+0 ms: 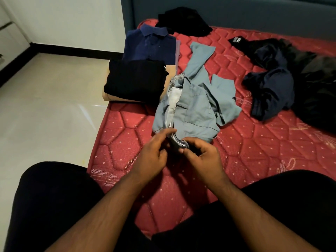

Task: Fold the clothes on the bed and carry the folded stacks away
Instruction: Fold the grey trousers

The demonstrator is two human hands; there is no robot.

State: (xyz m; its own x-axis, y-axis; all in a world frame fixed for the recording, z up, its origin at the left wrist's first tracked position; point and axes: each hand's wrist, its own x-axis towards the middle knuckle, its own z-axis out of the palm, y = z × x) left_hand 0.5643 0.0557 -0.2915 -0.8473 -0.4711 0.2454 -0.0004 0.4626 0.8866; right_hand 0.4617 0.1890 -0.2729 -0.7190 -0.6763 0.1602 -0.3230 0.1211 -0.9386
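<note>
Trousers (pixel 195 104) of pale grey-blue cloth lie crumpled on the red quilted mattress (pixel 254 151), stretching away from both hands, with the waistband end nearest. The left hand (pixel 151 155) has its fingers curled onto that waistband edge from the left side, and the right hand (pixel 201 153) pinches the same edge from the right, thumb and fingers bent round the cloth. Beyond the left hand, at the mattress edge, sits a folded black garment (pixel 134 80) on top of a beige piece (pixel 170 74), and just past it a folded navy polo shirt (pixel 151 44). Farther off still lies a loose black garment (pixel 183 20). Beyond the right hand and well apart from it, a heap of dark unfolded clothes (pixel 283 79) is spread out.
</note>
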